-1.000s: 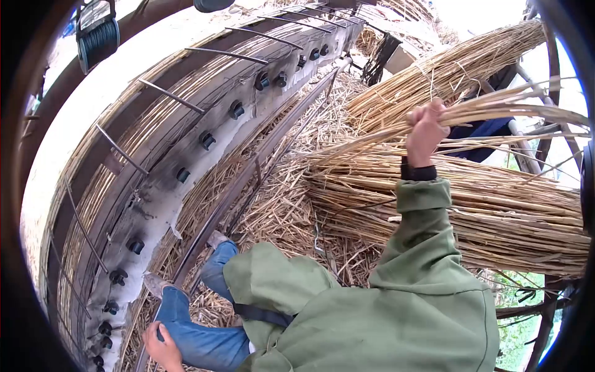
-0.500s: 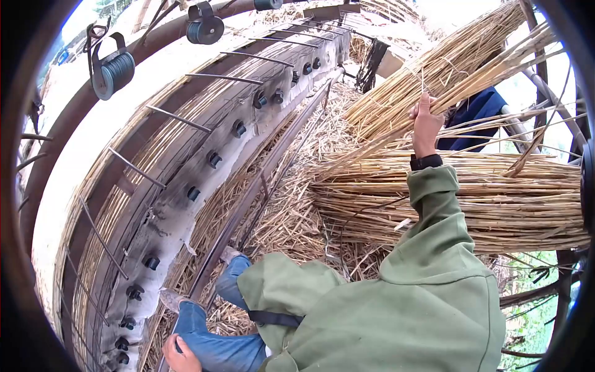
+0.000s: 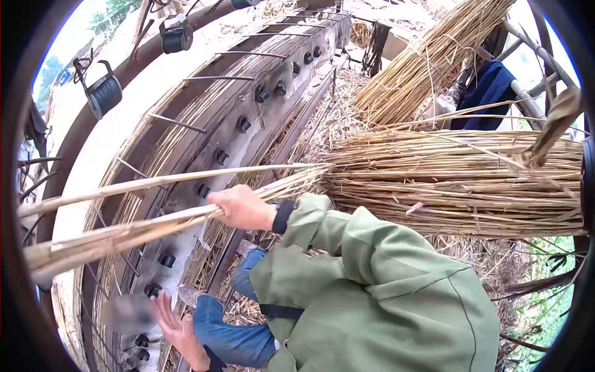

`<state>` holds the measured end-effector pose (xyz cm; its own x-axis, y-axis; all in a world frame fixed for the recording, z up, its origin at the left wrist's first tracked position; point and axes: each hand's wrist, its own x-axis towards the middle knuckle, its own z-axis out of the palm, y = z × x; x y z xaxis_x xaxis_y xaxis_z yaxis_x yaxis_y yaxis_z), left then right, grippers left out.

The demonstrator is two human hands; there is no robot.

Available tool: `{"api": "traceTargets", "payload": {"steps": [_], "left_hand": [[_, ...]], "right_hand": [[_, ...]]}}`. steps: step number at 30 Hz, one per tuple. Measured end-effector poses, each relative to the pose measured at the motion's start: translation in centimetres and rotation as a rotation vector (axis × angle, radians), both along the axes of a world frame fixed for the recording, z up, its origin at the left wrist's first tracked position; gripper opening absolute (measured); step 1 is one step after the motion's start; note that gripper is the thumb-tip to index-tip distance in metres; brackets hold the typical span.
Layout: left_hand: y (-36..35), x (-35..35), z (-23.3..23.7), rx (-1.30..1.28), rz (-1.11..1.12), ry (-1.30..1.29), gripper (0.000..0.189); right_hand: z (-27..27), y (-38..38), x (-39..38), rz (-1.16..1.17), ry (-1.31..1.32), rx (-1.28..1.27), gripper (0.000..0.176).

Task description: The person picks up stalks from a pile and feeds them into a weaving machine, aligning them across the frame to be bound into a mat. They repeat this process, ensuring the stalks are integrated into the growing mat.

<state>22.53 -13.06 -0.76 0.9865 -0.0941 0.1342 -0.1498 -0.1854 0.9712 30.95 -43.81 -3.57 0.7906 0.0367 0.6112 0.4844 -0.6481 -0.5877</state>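
Note:
My right hand (image 3: 243,208), with a dark band at the wrist, is closed around a thin bunch of reed stalks (image 3: 124,239). The stalks stretch left across the metal frame, and their right ends lie against a thick reed bundle (image 3: 452,183). One stalk (image 3: 161,180) runs apart above the rest of the bunch. Lower left, by my knee, my left hand (image 3: 178,332) is raised with its fingers apart and nothing in it. It is near the frame's pale strip (image 3: 211,232), which carries a row of black fittings (image 3: 220,156).
A long curved metal frame (image 3: 139,146) with protruding rods (image 3: 176,123) fills the left side. Wire spools (image 3: 104,93) hang from a curved bar (image 3: 90,121). Another reed bundle (image 3: 427,65) leans at the upper right, beside dark blue cloth (image 3: 480,96). Loose straw (image 3: 338,99) litters the ground.
My right hand has swung from the upper right down and left, and the stalks now lie across the frame. My left hand has lifted from beside my knee, and its fingers have spread.

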Motion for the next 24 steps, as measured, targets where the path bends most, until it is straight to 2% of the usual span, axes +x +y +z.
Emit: {"api": "traceTargets", "payload": {"steps": [2, 5, 6, 8, 9, 11, 12, 13, 14, 15, 16, 17, 18, 19, 21, 24], "left_hand": [[-1.9, 0.7, 1.4, -0.206, -0.087, 0.046, 0.096], [-4.1, 1.1, 1.2, -0.440, -0.139, 0.006, 0.091], [-5.3, 0.9, 1.4, -0.670, -0.086, 0.059, 0.075], [-4.7, 1.6, -0.6, -0.870, 0.044, 0.168, 0.053], [-5.1, 1.4, -1.2, -0.867, 0.080, 0.138, 0.036], [-5.2, 1.4, -1.6, -0.827, 0.031, 0.100, 0.033], [-5.2, 1.3, -1.7, -0.808, 0.009, 0.078, 0.032], [-5.4, 1.5, -1.5, -0.765, 0.025, 0.066, 0.027], [-5.1, 1.6, -1.8, -0.748, -0.012, 0.051, 0.026], [-4.7, 1.7, -2.4, -0.731, -0.048, 0.037, 0.024], [-4.4, 1.7, -2.8, -0.711, -0.086, 0.025, 0.023], [-5.1, 1.3, -1.9, -0.690, -0.126, 0.045, 0.021], [-5.3, 0.9, -2.0, -0.671, -0.128, 0.050, 0.020], [-5.6, 0.6, -2.0, -0.653, -0.133, 0.052, 0.020], [-5.9, 0.0, -2.3, -0.625, -0.104, 0.067, 0.016], [-4.3, -0.6, -3.7, -0.661, -0.079, 0.119, 0.017]], "right_hand": [[-1.9, 5.1, -0.8, 0.031, 0.077, -0.092, 0.017], [-4.9, 8.5, -3.6, 0.138, 0.190, -0.139, 0.017], [-5.8, 8.8, -4.9, 0.179, 0.222, -0.140, 0.019], [-6.3, 8.2, -6.4, 0.195, 0.123, -0.111, 0.031], [-6.1, 6.9, -7.5, 0.237, 0.151, -0.140, 0.051], [-4.2, 2.9, -9.9, 0.249, 0.055, -0.208, 0.068], [-4.7, 0.7, -11.3, 0.241, 0.074, -0.187, 0.068], [-5.4, -1.6, -12.9, 0.138, 0.097, -0.171, 0.059], [-7.0, -4.1, -14.4, -0.011, 0.230, -0.105, 0.045], [-9.3, -7.2, -15.7, -0.133, 0.493, 0.032, 0.036], [-11.1, -10.8, -17.1, -0.339, 0.715, 0.364, 0.036], [-13.4, -14.8, -18.6, -0.630, 0.750, 0.655, 0.044], [-17.7, -20.4, -20.7, -0.928, 0.803, 0.723, 0.043], [-16.2, -23.8, -22.6, -1.041, 0.809, 1.089, 0.050], [-17.6, -31.9, -27.1, -1.157, 0.443, 1.529, 0.061], [-15.3, -38.7, -30.2, -1.363, 0.025, 1.388, 0.053]]}}
